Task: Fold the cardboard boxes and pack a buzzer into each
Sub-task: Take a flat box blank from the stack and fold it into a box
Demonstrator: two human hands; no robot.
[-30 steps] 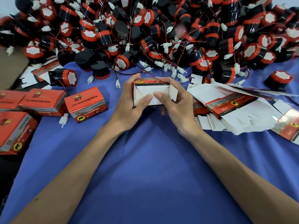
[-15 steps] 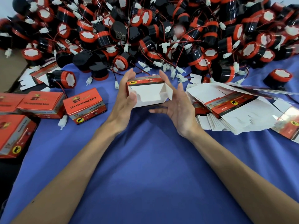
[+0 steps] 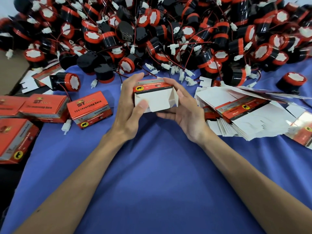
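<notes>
Cardboard box (image 3: pixel 155 97) — gripped between left hand (image 3: pixel 130 105) and right hand (image 3: pixel 184 110).

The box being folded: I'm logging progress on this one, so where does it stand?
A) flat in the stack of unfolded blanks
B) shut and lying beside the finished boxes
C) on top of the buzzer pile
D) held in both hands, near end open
D: the box is gripped between the left hand and the right hand, its near end open with white card showing.
</notes>
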